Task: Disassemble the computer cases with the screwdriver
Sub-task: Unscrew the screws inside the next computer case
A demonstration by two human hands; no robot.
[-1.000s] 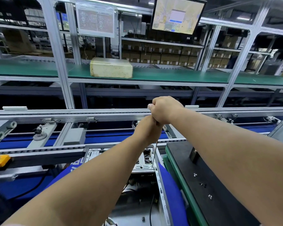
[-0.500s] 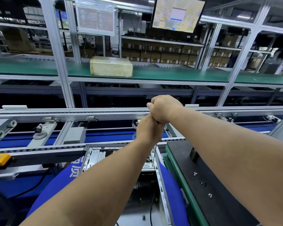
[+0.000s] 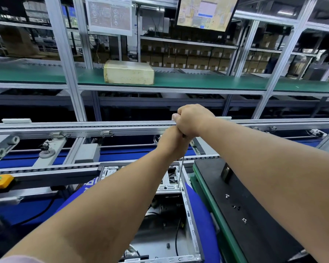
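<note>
The open grey sheet-metal computer case (image 3: 179, 221) lay below you, lid off, on the blue padding between the conveyor rail and the bench at your right. Inside its far end sat a silver stamped metal bracket (image 3: 168, 184), and your long thin steel-shafted screwdriver (image 3: 180, 171) stood nearly upright with its tip down at the bracket's right edge, close against the case's right wall. Whether the tip was seated in a screw head was too small to tell.

Your right hand (image 3: 193, 119) was a tight fist wrapped over the top of the screwdriver, its handle hidden entirely in the palm. Your left hand (image 3: 172, 142) was curled closed just beneath, touching the right, apparently around the lower handle or the top of the shaft; its fingers faced away, so exactly what they held could not be told.

To do this step well, you likely needed firm downward pressure along the shaft, kept in line with the screw, so the tip would not cam out. With such a long shaft, the lower hand served best as a steadying guide while the upper one turned.

Beside the case, the black flat panel (image 3: 254, 215) on the green-edged bench carried a few small loose silver screws (image 3: 244, 220); a freed screw probably belonged there, not dropped into the case.
</note>
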